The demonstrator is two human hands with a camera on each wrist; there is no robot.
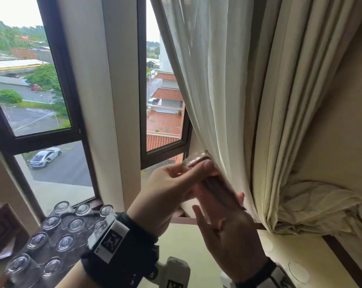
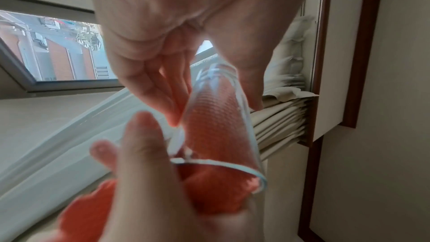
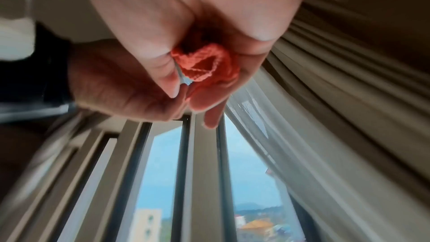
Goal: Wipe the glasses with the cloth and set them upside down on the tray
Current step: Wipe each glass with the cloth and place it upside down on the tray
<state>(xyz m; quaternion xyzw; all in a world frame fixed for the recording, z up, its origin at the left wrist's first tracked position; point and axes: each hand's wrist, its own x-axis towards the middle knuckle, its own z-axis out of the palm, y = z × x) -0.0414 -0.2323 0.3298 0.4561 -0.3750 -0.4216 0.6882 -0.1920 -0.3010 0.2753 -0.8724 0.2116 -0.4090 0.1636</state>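
orange cloth (image 2: 216, 132) is stuffed inside a clear glass (image 2: 223, 117). the left hand (image 1: 171, 190) holds the glass near its base, with fingers (image 2: 149, 87) and thumb curled around it. the right hand (image 1: 228, 231) is at the open end of the glass, and it looks like its fingers grip the cloth there, though that view is blurry. the glass is tilted and held up in the air in front of the cream curtain (image 1: 228, 80), well above the tray (image 1: 72, 231). the dark tray sits low on the left by the window (image 1: 36, 100). many upside-down glasses (image 1: 65, 243) stand on it in rows.
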